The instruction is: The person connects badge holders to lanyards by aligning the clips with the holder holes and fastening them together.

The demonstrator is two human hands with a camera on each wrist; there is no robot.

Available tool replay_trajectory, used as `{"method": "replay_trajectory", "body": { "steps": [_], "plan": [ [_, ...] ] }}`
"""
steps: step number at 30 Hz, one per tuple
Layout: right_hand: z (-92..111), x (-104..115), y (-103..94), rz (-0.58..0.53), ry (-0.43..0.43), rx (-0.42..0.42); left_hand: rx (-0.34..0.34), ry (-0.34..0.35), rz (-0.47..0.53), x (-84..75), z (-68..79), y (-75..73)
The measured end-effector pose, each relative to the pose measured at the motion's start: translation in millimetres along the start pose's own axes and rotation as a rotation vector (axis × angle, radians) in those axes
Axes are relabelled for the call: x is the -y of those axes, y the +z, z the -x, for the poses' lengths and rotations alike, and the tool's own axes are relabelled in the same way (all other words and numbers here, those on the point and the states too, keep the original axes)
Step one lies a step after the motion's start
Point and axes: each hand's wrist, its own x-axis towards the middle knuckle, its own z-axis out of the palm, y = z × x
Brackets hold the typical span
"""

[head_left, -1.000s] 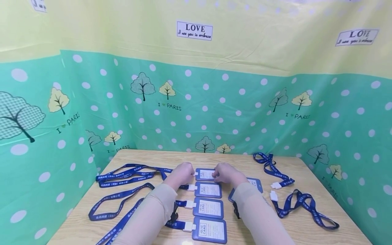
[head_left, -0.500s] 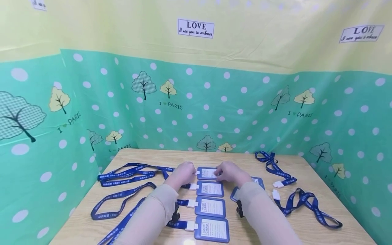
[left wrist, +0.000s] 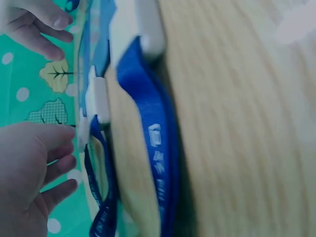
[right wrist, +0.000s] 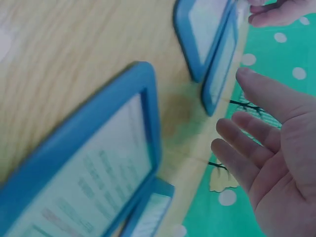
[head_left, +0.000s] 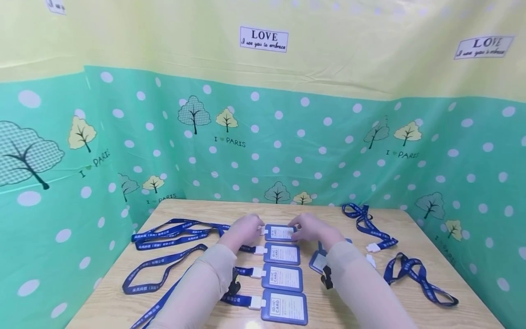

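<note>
A column of blue ID card holders runs down the middle of the table, each joined by a white clip to a blue lanyard on the left. At the farthest card holder (head_left: 281, 232), my left hand (head_left: 246, 228) is beside its white clip (left wrist: 83, 132); thumb and fingers look relaxed, and I cannot tell whether they touch it. My right hand (head_left: 311, 227) is at that holder's right edge in the head view. In the right wrist view its fingers are spread and hold nothing. Nearer lie a second holder (head_left: 282, 253), a third (head_left: 282, 277) and the nearest (head_left: 284, 307).
Two loose card holders (head_left: 318, 262) lie right of the column, partly hidden by my right forearm. Farther right are a loose lanyard (head_left: 363, 224) at the back and another lanyard (head_left: 421, 278) nearer. Attached lanyards (head_left: 144, 276) spread over the left side. A patterned curtain (head_left: 255, 128) surrounds the table.
My right fingers have spread from around the farthest holder's right edge. The right forearm has shifted slightly right, covering more of the loose holders and a clip. The left hand has barely moved.
</note>
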Motion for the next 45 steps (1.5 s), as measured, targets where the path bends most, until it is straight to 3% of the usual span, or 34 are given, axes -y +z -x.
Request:
{"method": "replay_trajectory", "body": {
  "steps": [13, 20, 30, 45],
  "plan": [
    [15, 11, -37.4, 0.037, -0.184, -0.133, -0.156, 0.059, 0.006, -9.3, -1.7, -26.4],
    [32, 16, -63.1, 0.039, -0.194, -0.155, -0.228, 0.135, 0.009, -17.3, -2.3, -36.4],
    [49, 9, -83.5, 0.008, -0.203, -0.211, -0.252, 0.208, 0.026, -39.4, 3.0, -51.4],
    [74, -24, -93.8, 0.021, -0.239, -0.243, -0.247, 0.235, 0.078, -63.3, 6.7, -48.3]
  ]
}}
